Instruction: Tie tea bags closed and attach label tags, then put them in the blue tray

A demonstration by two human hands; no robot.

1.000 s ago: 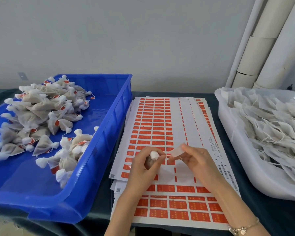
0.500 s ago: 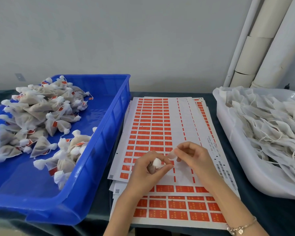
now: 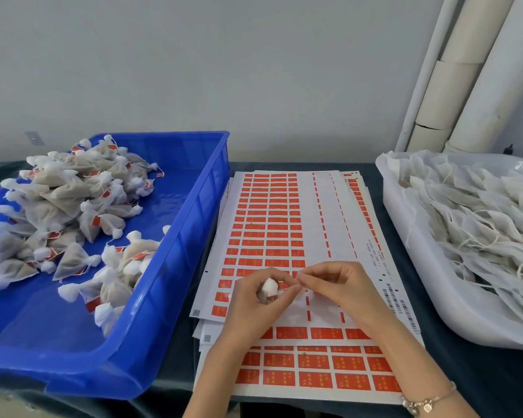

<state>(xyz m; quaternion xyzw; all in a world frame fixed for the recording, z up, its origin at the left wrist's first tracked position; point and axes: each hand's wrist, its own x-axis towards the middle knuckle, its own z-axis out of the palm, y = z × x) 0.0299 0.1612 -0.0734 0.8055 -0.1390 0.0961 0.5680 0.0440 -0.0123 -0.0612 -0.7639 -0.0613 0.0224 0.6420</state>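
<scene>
Body in view: two hands plus forearms, coming in from the bottom edge. Left hand [image 3: 254, 300] sits lower centre, right hand [image 3: 338, 288] just to its right. Left forearm [image 3: 212, 378] and right forearm [image 3: 405, 351] are both bare as far as the frame shows. Only worn item: a thin pale-metal chain bracelet [image 3: 426, 402] round the right wrist, lower right of frame. It has a fine plain chain on the outer side and small shiny beads or charms bunched on the inner side, one of them squarish. Charm detail is too blurred to read, fingernails too small to judge.
</scene>
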